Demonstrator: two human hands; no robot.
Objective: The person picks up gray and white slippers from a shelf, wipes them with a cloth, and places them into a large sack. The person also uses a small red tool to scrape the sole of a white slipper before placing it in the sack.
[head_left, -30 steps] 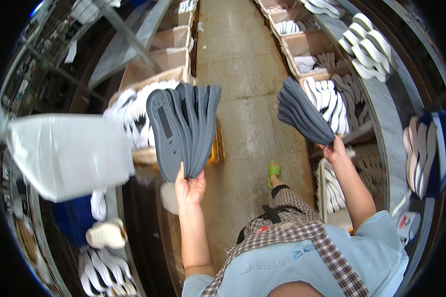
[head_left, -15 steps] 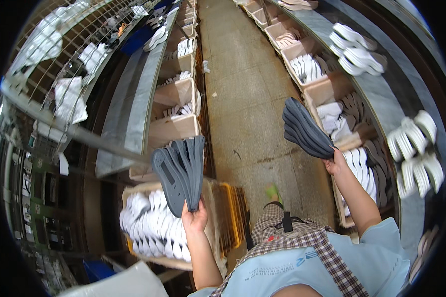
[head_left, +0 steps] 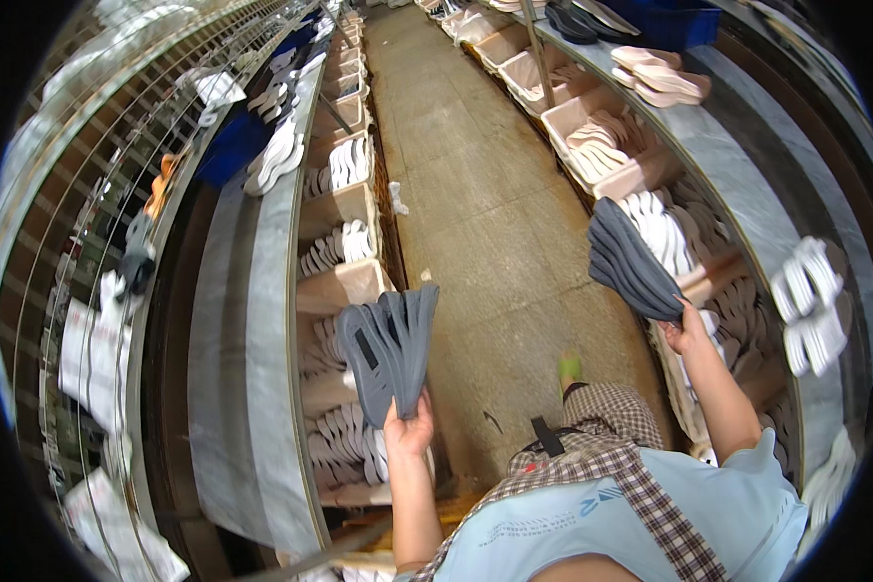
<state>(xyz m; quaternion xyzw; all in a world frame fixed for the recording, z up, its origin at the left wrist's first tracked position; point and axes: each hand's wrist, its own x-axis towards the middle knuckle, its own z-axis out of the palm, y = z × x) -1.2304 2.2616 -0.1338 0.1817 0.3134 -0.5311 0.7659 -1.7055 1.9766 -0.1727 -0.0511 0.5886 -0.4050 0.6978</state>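
My left hand [head_left: 409, 427] grips a fanned bundle of dark grey shoe soles [head_left: 386, 349] at one end, with the free ends pointing up and away. One sole in it faces me and shows a black rectangular patch. Out to the right, my right hand [head_left: 686, 327] is closed round the end of a second bundle of dark grey shoe soles [head_left: 632, 260], stacked close together and tilted up to the left. Both bundles are held in the air, the left one in front of the left bins and the right one in front of the right bins.
An aisle floor [head_left: 475, 175] runs ahead between two rows of fabric-lined bins [head_left: 357, 284] filled with white, grey and pinkish soles. Metal-topped benches [head_left: 247, 369] flank both sides. White soles [head_left: 813, 301] lie on the right bench. A wire mesh [head_left: 97, 233] stands at the left.
I have moved forward along the aisle, and the bin of white soles beside my left arm has slipped mostly out of view. Both hands keep hold of their bundles.
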